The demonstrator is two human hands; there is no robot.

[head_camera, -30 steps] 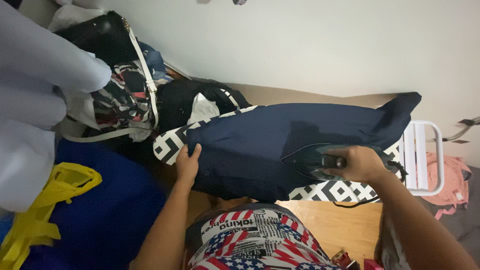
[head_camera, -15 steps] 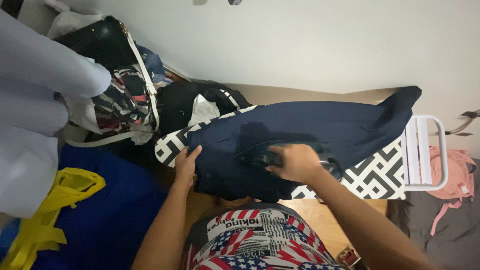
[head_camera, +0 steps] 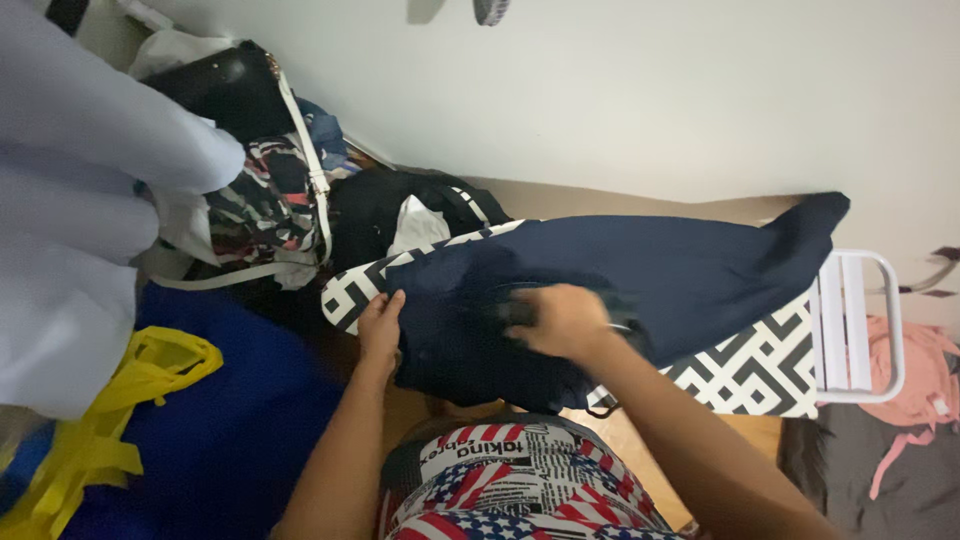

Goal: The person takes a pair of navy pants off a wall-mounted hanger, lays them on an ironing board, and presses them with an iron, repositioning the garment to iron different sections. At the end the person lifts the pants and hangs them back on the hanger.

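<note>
right hand (head_camera: 565,320) gripping iron (head_camera: 520,312) on navy garment (head_camera: 690,265), left hand (head_camera: 380,322) pinning edge

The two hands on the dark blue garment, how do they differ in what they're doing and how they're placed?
The left hand rests at the edge of the navy garment, near the narrow end of the patterned ironing board, fingers curled on the cloth. The right hand sits nearer the garment's middle, gripping a dark iron that it mostly hides. The right hand looks motion-blurred; the left looks sharp. Both lie over the same garment.

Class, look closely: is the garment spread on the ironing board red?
No, the garment lying on the patterned ironing board is dark navy blue.
</note>
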